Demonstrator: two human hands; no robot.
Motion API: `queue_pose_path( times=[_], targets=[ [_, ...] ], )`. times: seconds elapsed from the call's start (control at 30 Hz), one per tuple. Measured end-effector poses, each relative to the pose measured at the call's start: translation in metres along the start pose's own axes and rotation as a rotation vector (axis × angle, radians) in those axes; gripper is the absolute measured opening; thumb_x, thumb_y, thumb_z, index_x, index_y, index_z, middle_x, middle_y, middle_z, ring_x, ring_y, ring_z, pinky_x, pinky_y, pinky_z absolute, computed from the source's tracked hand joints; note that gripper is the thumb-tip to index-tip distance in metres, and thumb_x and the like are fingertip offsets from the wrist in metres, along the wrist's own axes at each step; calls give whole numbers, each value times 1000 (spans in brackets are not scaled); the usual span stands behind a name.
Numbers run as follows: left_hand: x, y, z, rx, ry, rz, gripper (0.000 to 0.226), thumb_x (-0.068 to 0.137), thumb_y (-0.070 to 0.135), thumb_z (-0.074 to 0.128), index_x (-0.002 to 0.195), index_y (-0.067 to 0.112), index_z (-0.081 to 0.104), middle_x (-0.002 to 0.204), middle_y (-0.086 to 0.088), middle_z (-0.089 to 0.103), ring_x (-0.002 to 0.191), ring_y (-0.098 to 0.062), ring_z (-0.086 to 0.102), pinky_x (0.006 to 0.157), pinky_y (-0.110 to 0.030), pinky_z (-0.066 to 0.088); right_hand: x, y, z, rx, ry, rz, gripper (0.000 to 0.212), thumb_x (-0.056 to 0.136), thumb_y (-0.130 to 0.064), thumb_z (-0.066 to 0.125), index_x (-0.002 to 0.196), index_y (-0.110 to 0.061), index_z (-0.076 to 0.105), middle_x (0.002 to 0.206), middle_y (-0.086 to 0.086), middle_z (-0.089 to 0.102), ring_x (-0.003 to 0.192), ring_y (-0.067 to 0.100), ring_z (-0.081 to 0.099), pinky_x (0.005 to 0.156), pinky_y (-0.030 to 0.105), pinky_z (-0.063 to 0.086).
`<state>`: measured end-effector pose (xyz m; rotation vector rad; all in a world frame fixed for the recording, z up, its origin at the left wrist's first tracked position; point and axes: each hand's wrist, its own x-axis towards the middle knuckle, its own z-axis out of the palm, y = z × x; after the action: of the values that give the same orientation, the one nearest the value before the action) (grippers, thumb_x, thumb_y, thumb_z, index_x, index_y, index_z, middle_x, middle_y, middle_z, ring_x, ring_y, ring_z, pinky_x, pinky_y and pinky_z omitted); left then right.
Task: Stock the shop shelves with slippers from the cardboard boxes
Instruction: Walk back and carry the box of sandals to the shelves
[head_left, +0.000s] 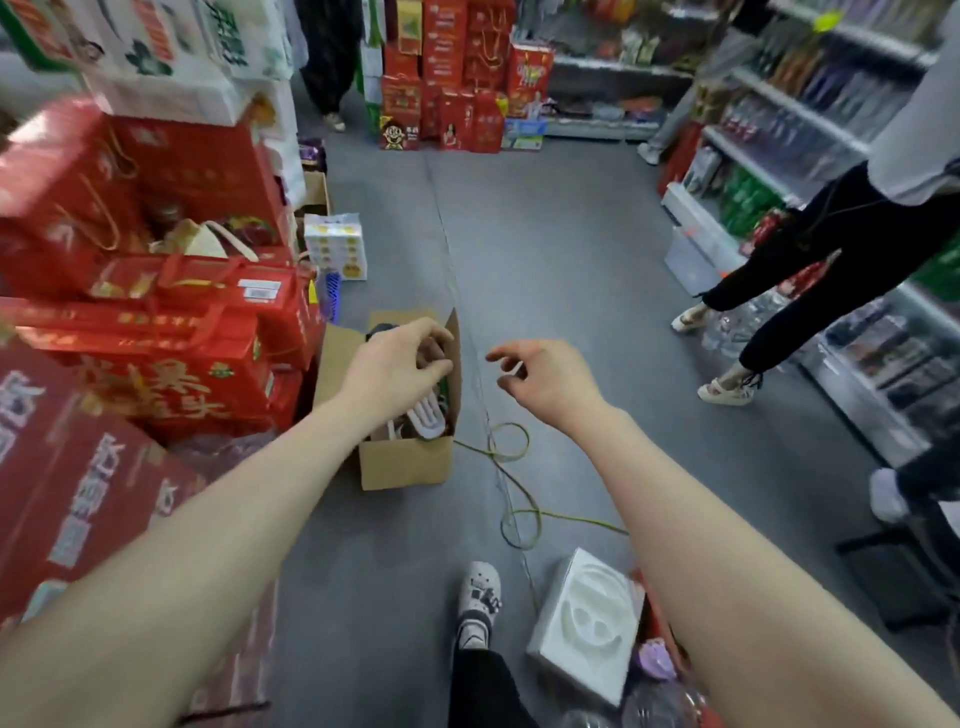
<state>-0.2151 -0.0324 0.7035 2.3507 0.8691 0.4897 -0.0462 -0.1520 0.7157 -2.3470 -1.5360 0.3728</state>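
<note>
Now, nearest us, our shoe (480, 597) and a white foam tray (587, 623) lie on the floor (571, 260), with a green cord (571, 518) looping just beyond, a likely snag underfoot. Both arms reach forward. Our left hand (400, 364) hangs over the open box (410, 462), fingers loosely bent and holding nothing we can see, presumably poised to lift the slippers (428, 415) lying inside. Our right hand (545, 379) hovers beside the box, relaxed and empty. Red cartons (156, 312) crowd the box's left. Farther off, a person (831, 249) stands before the shelves (800, 111), partly blocking that side.
</note>
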Motion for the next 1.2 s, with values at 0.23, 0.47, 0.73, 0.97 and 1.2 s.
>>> queue_pose_path(
  times=[0.23, 0.47, 0.73, 0.97, 1.2],
  targets=[
    [168, -49, 17, -16, 27, -126, 25, 86, 27, 68, 110, 26, 62, 92, 13, 68, 84, -9, 63, 80, -34, 54, 202, 48, -31, -26, -90, -101, 32, 90, -17, 61, 119, -27, 69, 108, -3, 71, 97, 18, 65, 87, 30, 51],
    [292, -123, -2, -25, 138, -287, 24, 86, 26, 68, 110, 25, 63, 90, 13, 66, 79, -6, 63, 78, -31, 54, 388, 37, -19, -44, -227, -265, 34, 87, -13, 61, 116, -30, 70, 105, -5, 71, 90, 14, 64, 86, 29, 52],
    [380, -216, -37, -7, 260, -493, 23, 84, 27, 67, 106, 31, 62, 90, 15, 66, 78, -8, 63, 75, -35, 54, 565, -4, 17, -41, -367, -469, 35, 86, -13, 66, 113, -34, 69, 98, -9, 68, 84, 9, 63, 86, 32, 55],
    [410, -254, -48, -39, 444, -764, 22, 83, 25, 70, 102, 32, 61, 86, 17, 64, 76, -7, 62, 76, -32, 54, 668, -61, 63, -75, -546, -780, 38, 84, -8, 67, 113, -32, 71, 97, -8, 71, 83, 10, 63, 80, 34, 55],
    [446, -268, 5, -110, 751, -1226, 20, 85, 28, 68, 103, 33, 62, 88, 15, 66, 82, -8, 62, 79, -33, 52, 752, -92, 140, -215, -837, -1198, 37, 83, -12, 68, 116, -28, 71, 101, -4, 74, 92, 15, 67, 81, 33, 54]
  ],
)
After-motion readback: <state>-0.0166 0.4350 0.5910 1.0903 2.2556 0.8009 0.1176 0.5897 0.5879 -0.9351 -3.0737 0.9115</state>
